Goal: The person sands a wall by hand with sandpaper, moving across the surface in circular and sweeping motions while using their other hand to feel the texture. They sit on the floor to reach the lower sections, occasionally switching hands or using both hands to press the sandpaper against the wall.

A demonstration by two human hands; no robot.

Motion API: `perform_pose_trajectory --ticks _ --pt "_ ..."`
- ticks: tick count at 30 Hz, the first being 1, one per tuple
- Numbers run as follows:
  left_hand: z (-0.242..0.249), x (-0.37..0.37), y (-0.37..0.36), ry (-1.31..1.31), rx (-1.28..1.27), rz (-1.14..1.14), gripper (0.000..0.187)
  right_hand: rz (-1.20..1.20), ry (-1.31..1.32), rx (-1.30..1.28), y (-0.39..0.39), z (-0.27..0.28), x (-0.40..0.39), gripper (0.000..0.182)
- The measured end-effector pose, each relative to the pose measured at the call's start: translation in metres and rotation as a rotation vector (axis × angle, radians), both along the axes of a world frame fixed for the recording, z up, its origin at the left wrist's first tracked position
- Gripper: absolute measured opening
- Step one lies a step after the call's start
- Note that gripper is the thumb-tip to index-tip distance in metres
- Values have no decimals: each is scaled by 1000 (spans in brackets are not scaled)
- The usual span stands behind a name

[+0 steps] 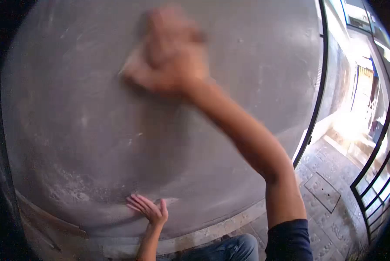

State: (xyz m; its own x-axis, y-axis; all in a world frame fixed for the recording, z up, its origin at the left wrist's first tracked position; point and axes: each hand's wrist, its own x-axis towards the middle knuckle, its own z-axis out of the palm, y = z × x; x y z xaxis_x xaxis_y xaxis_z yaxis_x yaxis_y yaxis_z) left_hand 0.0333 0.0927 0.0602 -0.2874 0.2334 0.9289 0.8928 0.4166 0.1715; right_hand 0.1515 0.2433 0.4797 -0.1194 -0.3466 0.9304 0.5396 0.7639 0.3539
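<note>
A large grey panel (230, 143) fills most of the view, with pale scuffs and whitish dusty patches low on its left. My right hand (171, 56) is against its upper part, smeared by motion. The fingers seem bent round a thin, pale-edged thing pressed to the surface; blur hides what it is. Lower down, my left hand (149, 209) rests against the panel near its bottom edge, fingers stretched out and thumb apart, with nothing in it.
A black metal frame (319, 87) runs along the panel's right side. Beyond it are a paved floor with a square cover (322, 192), a black barred railing (378, 174) and a bright passage. My knee (245, 248) in jeans is below the panel.
</note>
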Motion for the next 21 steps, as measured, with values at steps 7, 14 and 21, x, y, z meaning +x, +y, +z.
perform_pose_trajectory --ticks 7,14,21 --pt "71 25 29 167 -132 36 90 8 -174 150 50 -11 46 86" --pt "75 33 36 307 -86 80 90 -244 56 -387 94 25 113 76" --pt "61 27 31 445 -156 118 88 -38 -1 -116 140 -20 158 82"
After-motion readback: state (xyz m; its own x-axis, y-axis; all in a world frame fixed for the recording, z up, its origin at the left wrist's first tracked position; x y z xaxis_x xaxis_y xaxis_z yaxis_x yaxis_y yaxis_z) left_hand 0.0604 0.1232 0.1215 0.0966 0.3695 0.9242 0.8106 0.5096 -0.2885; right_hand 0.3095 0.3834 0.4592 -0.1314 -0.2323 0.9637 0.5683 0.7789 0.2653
